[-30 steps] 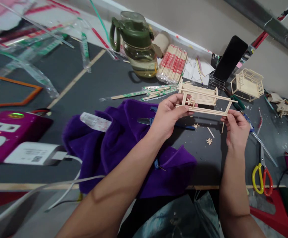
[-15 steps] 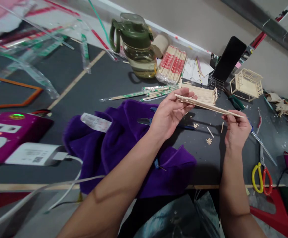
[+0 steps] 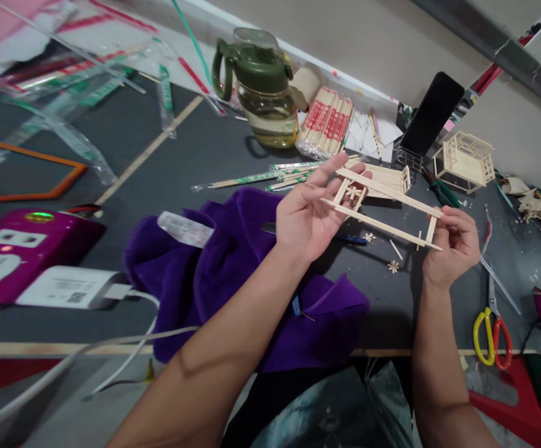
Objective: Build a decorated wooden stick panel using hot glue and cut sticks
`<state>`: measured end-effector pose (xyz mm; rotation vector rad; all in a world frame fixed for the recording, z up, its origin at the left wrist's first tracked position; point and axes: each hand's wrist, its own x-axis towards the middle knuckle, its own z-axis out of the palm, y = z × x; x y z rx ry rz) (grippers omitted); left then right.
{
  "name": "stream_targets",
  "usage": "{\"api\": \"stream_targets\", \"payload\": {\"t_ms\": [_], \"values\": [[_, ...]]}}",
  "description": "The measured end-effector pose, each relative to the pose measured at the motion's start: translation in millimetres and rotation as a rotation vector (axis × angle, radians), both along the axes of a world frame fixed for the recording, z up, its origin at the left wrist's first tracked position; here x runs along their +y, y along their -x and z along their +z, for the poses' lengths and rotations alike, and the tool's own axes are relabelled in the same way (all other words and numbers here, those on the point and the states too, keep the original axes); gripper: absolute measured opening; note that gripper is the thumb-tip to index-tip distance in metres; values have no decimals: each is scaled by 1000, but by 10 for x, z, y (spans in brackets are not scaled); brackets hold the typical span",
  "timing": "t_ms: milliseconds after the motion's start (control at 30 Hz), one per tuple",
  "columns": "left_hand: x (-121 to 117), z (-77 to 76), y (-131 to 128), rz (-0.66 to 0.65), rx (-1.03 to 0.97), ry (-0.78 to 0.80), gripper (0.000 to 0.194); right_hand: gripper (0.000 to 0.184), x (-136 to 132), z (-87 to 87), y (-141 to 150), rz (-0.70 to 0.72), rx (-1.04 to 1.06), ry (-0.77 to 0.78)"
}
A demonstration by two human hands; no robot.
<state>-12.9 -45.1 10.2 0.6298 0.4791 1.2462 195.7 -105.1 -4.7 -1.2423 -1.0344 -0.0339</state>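
Note:
A small frame of thin wooden sticks [image 3: 392, 194] is held up over the table between my two hands, its flat face tilted toward me. A flower-shaped stick piece [image 3: 353, 193] sits within its left end. My left hand [image 3: 304, 218] supports that end, palm up, with fingers behind the sticks. At the other end, my right hand [image 3: 452, 246] pinches the corner between thumb and fingers. Behind the frame lies a stick-built panel [image 3: 385, 177] with a low rail, partly hidden. Below are a loose flower piece [image 3: 393, 267] and a short stick [image 3: 396, 249].
Purple cloth [image 3: 233, 280] lies under my left forearm. Scissors [image 3: 492, 323] rest by the right front edge. Farther back stand a green-lidded jug [image 3: 263, 87], bundled chopsticks [image 3: 327, 121], a phone [image 3: 431, 115] and a stick model [image 3: 464, 162]. A magenta power strip [image 3: 28, 249] sits left.
The stick frame has turned from nearly edge-on to showing its open face. My right hand has shifted slightly right and down; my left hand's fingers have opened out somewhat behind the frame.

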Motion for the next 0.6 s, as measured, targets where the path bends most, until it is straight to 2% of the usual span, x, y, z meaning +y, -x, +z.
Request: {"api": "stream_targets", "payload": {"t_ms": [167, 433, 600], "values": [[15, -41, -2, -4, 46, -27, 55, 15, -6, 11, 19, 10, -14, -51], [22, -44, -7, -2, 65, -18, 65, 21, -29, 33, 33, -4, 9, -2], [21, -36, 2, -2, 54, -7, 60, 17, -24, 5, 14, 18, 18, -1]]}}
